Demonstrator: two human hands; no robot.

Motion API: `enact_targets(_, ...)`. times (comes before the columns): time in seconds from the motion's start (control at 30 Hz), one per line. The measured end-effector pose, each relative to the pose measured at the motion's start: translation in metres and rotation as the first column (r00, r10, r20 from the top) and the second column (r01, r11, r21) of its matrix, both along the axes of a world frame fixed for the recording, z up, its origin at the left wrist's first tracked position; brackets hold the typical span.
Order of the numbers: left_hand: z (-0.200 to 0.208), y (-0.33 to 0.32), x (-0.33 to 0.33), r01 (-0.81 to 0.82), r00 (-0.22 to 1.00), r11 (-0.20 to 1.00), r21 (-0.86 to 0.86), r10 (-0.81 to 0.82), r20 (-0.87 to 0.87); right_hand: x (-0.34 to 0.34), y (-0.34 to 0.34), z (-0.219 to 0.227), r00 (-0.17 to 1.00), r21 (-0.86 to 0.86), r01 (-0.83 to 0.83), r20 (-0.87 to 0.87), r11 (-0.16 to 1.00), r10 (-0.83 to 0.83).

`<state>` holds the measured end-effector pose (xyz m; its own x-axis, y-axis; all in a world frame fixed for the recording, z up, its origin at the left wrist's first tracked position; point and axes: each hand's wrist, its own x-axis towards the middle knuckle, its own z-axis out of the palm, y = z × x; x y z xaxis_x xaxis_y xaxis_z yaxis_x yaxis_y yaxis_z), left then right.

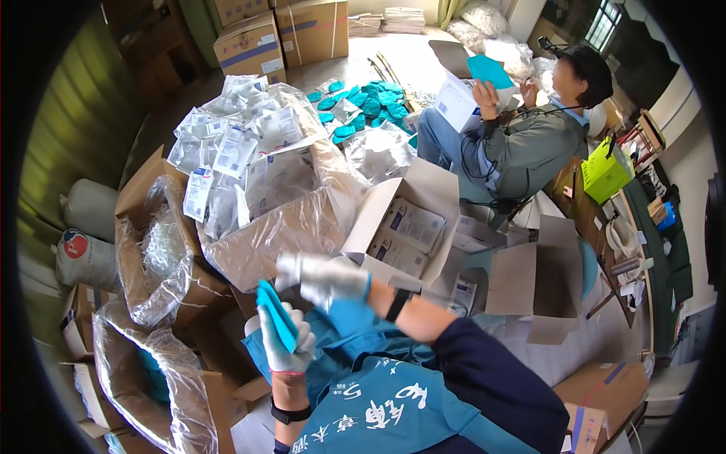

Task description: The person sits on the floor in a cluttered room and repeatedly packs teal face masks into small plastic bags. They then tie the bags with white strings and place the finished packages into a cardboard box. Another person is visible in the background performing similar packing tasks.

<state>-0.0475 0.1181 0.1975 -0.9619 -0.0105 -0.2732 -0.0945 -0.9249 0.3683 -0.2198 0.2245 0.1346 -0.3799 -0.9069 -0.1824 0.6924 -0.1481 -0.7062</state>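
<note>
Cardboard cartons and plastic-lined boxes crowd the floor of a packing room. At the left hand [283, 337], gloved in white, the grip is pinched shut on a flat, folded teal fabric piece [275, 314], held upright just above the lap. The right hand [327, 278], also gloved, is raised just beside it, blurred; whether its grip is spread or pressed together cannot be told. The thin piece could slip from so light a pinch, judging by how little of it is clamped. Ahead, an open white carton [408, 227] is seen to hold flat printed packets. A large clear-plastic-lined box [249, 181] is heaped with sealed clear pouches. Farther off, loose teal pieces [363, 106] lie piled on the floor, near 1 seated person [522, 144].
</note>
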Motion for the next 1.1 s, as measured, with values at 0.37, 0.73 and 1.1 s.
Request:
enact_targets(0.37, -0.053, 0.009, 0.008, -0.208, 0.862, 0.965, -0.162, 0.259, 0.436, 0.048, 0.039, 0.026, 0.972, 0.307, 0.232, -0.109, 0.923, -0.209)
enact_targets(0.73, -0.041, -0.002, 0.001, -0.521, 0.688, 0.352, -0.778, 0.712, -0.139, 0.094, 0.002, 0.014, 0.956, 0.021, 0.137, 0.260, 0.990, -0.137)
enact_targets(1.1, -0.076, -0.040, -0.010, -0.495, 0.679, 0.619, -0.609, 0.713, 0.173, 0.102, 0.002, 0.029, 0.866, -0.055, -0.202, 0.456, 0.978, 0.204)
